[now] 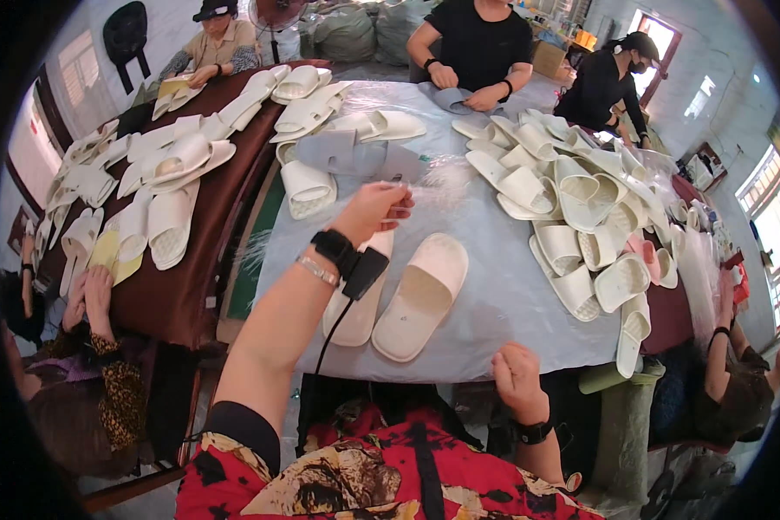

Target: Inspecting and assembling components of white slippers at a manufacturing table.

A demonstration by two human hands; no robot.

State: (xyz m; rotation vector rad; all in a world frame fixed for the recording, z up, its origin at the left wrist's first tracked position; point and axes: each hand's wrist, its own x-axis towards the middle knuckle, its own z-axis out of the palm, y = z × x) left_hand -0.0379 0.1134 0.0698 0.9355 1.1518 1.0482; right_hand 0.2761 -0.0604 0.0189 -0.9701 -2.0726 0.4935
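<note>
My left hand (pixel 377 211) reaches over the middle of the table with its fingers curled closed. Thin clear plastic shows beside its fingertips, but whether they grip it cannot be told. Just beyond lies a pair of grey slippers (pixel 342 154). Two cream slippers rest in front of me: one (pixel 422 295) in full view, the other (pixel 351 316) partly covered by my left wrist and a black box strapped there. At the table's near edge, my right hand (pixel 520 381) is closed like a fist; anything inside it is hidden.
A large heap of cream slippers (pixel 572 199) covers the table's right side, with a pink slipper (pixel 643 257) among them. More slippers (pixel 182 160) lie on the brown-covered table at left. A person opposite handles a grey slipper (pixel 451 97). Other people work around both sides.
</note>
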